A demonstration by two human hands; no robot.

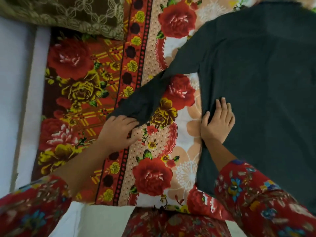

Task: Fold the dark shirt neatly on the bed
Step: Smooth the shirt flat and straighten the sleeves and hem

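Dark shirt (pixel 265 100) lies spread flat on the bed, over the red floral bedsheet (pixel 153 177). The body takes up the right half of the view and its collar end points away from you. One sleeve (pixel 153 93) runs out diagonally from the shoulder toward the near left, clear of the body, with sheet showing between the two.

Left hand (pixel 118 132): fingers curled at the cuff end of that sleeve, gripping it. The frame is a little soft there, so you cannot read the exact pinch.

Right hand (pixel 218 122): flat, fingers straight and spread, palm down on the near side edge of the shirt body, pinning it. It grips nothing.

A brown patterned pillow (pixel 68 12) sits at the far left corner, well apart from the shirt.

Step in hand, as judged: the first sleeve fold. The body shows no fold yet, so the task is early.

Next move calls for:
- Carry the cuff over and across onto the body, so the sleeve lies straight within the shirt's outline.
- Leave the right palm down as the anchor. Lift it too soon and the side seam will likely drag with the sleeve.
- Watch for twist along the sleeve, as the fabric near the cuff looks bunched.
- The far sleeve is out of view, so check it before you fold the body.
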